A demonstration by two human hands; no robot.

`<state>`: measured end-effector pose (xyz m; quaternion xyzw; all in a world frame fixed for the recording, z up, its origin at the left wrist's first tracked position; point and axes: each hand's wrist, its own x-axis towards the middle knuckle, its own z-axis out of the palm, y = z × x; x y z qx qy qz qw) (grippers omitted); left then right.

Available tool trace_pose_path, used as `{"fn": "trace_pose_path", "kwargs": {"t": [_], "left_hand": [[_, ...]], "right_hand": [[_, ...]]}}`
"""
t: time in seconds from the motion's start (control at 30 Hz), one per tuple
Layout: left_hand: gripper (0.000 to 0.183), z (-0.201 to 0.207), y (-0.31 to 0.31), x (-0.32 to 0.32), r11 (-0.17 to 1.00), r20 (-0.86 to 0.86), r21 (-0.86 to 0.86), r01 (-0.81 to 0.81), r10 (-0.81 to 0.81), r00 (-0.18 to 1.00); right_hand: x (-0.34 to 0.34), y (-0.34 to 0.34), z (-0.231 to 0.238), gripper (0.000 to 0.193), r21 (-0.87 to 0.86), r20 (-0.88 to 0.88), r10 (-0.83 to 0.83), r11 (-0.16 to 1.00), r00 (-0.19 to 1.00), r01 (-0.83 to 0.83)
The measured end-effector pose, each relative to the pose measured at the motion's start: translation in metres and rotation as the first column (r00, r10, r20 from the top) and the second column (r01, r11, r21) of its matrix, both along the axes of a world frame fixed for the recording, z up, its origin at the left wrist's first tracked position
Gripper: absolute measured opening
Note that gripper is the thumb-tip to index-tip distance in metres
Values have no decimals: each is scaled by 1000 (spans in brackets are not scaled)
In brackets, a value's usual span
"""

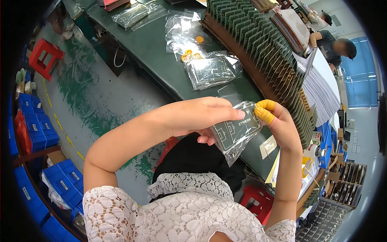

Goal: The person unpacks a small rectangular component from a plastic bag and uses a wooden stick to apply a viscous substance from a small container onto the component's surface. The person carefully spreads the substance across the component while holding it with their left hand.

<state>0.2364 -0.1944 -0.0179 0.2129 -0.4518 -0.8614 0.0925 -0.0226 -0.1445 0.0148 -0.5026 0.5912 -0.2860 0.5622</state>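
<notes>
A person in a white lace top (177,218) holds a clear plastic packet (239,131) between two bare hands, in front of the body and by the edge of a dark green bench (149,68). Inside sits a dark green panel (226,137) marked with white lines like a playing field.

The packet looks light enough for one hand. Its panel appears flat and fairly stiff, while the glossy wrapping is probably slippery, thin and easily creased or torn. The firm edges around the panel seem the best place to grip; the loose end (230,158), hanging crumpled at the bottom, would likely give little support.

The left hand (203,113) is closed on the packet, thumb flat across the front and fingers curled beneath. The right hand (285,126), yellow covers (264,114) on its thumb and a finger, pinches the packet's upper right corner, tips together on the plastic. Similar wrapped bundles (209,71) lie on the bench beyond.
</notes>
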Motion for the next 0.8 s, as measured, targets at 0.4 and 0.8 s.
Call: {"fn": "trace_pose_path", "kwargs": {"t": [0.4,0.8], "left_hand": [[38,22,31,17,734,7,-665,-139,192,981],[41,9,33,11,856,19,-490,-163,197,980]], "right_hand": [[-1,29,-10,16,-362,184,-38,926,982,104],[2,33,-14,16,-431,176,-133,880,975,198]]}}
